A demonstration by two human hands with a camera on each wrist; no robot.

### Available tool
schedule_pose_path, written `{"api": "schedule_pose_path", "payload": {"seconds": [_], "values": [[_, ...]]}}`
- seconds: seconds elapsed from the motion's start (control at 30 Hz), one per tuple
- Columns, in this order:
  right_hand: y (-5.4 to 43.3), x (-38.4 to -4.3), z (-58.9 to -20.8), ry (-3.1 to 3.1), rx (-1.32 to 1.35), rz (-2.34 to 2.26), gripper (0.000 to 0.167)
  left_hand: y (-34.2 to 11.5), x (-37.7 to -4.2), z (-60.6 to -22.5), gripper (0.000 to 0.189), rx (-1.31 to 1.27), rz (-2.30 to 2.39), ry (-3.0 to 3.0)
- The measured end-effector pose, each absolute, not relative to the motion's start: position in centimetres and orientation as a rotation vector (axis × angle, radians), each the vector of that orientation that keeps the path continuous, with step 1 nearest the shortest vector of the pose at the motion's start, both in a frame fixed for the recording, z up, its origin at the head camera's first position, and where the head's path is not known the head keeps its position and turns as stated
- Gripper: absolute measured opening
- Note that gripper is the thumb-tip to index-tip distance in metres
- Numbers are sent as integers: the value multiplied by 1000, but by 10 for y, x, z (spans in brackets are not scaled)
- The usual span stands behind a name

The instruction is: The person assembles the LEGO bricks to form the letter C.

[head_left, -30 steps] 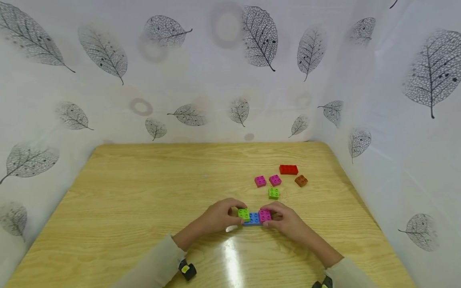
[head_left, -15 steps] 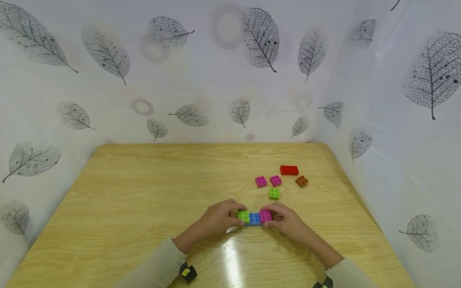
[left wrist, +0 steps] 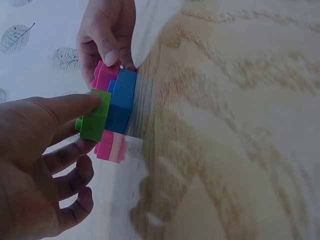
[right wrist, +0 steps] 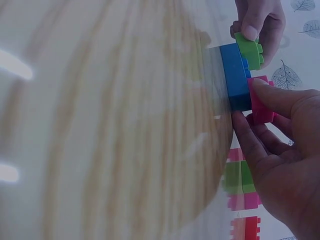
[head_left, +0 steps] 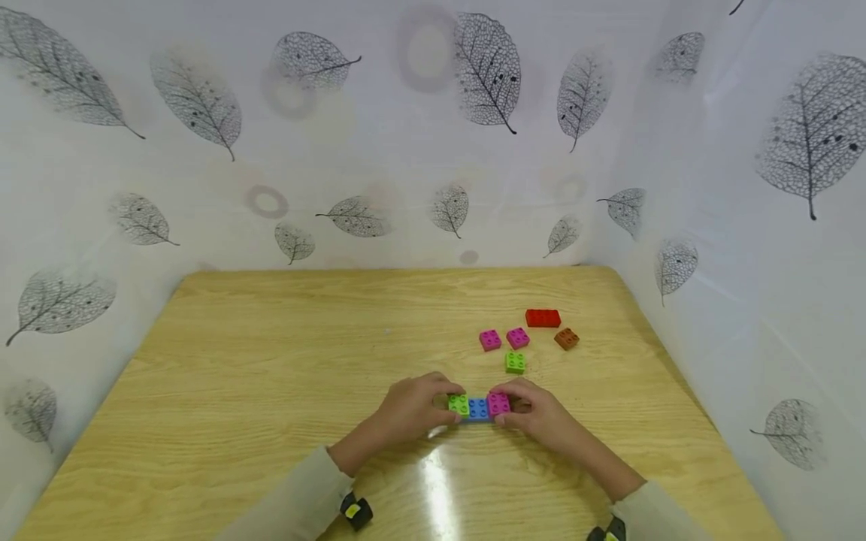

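Observation:
A blue brick (head_left: 478,409) lies on the table in front of the person. Over its left end, my left hand (head_left: 413,408) pinches a lime green brick (head_left: 458,406) between thumb and fingers. On the right end, a pink brick (head_left: 498,404) is pinched by my right hand (head_left: 543,418). The middle studs of the blue brick show between the two. In the right wrist view the green brick (right wrist: 250,51) stands slightly askew to the blue brick (right wrist: 235,77); whether it is fully seated, I cannot tell. A fingertip of the right hand also touches the blue brick's end.
Behind the hands lie another lime green brick (head_left: 515,363), two pink bricks (head_left: 490,340), a long red brick (head_left: 543,318) and an orange-brown brick (head_left: 567,339). A leaf-patterned curtain (head_left: 379,150) borders the wooden table (head_left: 284,330) at the back and sides.
The green brick, tilted over the blue brick's left end a second ago, now lines up straighter with it. The right hand and pink brick hold almost still.

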State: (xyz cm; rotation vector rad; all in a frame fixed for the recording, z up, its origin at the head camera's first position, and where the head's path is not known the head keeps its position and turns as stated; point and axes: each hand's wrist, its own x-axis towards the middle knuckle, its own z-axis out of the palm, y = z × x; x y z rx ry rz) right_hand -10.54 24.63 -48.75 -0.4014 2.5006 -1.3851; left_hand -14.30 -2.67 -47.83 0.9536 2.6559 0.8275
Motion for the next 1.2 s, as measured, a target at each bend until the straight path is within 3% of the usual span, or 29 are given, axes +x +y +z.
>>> {"api": "schedule_pose_path", "payload": {"seconds": [0.8,1.2], "values": [[247,-106,-488,2485,-381,-1380,37,-28,-147,-483,45,836,918,2529],[248,-105,-487,2509,-414,-1354,38,-16,-178,-474,49,800,1128,2323]]}}
